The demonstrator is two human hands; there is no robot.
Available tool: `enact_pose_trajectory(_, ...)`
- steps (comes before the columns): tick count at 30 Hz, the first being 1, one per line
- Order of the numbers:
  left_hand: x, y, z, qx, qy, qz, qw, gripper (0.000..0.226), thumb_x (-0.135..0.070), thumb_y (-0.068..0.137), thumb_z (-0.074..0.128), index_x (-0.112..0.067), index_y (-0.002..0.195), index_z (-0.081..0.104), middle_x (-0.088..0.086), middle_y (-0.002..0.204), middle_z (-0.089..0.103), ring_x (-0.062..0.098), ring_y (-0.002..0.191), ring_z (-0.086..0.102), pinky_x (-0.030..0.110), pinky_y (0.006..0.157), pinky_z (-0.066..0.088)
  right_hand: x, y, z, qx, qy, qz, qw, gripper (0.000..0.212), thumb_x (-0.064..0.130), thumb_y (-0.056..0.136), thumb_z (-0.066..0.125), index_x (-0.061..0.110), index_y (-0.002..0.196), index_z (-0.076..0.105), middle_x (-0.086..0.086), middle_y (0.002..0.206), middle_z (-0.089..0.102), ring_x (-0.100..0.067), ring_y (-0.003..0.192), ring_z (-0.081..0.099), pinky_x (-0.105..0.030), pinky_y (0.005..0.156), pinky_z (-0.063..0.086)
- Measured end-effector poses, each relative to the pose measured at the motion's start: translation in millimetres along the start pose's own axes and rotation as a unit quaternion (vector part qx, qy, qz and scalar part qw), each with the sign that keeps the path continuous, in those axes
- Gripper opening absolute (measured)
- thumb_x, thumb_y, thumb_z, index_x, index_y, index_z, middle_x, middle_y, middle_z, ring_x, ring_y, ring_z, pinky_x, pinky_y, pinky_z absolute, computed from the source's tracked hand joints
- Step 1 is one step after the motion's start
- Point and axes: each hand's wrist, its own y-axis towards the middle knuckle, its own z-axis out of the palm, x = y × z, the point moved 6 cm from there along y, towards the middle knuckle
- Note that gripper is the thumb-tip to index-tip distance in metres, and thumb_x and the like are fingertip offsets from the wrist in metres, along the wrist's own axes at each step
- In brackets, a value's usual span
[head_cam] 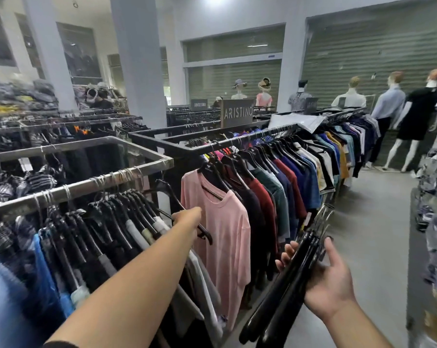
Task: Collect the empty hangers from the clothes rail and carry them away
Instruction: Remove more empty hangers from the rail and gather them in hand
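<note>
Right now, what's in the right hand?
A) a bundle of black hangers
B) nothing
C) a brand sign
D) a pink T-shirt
A: the right hand is closed around a bundle of black hangers with no clothes on them, while the left hand reaches to an empty hanger on the rail beside the pink T-shirt.

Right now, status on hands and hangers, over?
Left hand gripping an empty black hanger at the rail. Right hand holding a hanger bundle. Pink T-shirt hangs close beside it.
</note>
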Motion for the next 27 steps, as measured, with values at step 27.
enact_pose_trajectory(27,-17,-200,77,0.373,0.126,0.261,0.882,0.031,-0.002,0.096,0.042,-0.009,0.111,0.068,0.000,0.091,0.067,0.005,0.073,0.061,0.017,0.071,0.049,21,9,50,0.088,0.014,-0.052,0.995,0.078,0.058,0.091,0.059,-0.012,0.124,0.060,-0.035,0.132,0.063,-0.049,0.120,0.064,-0.058,0.108,0.046)
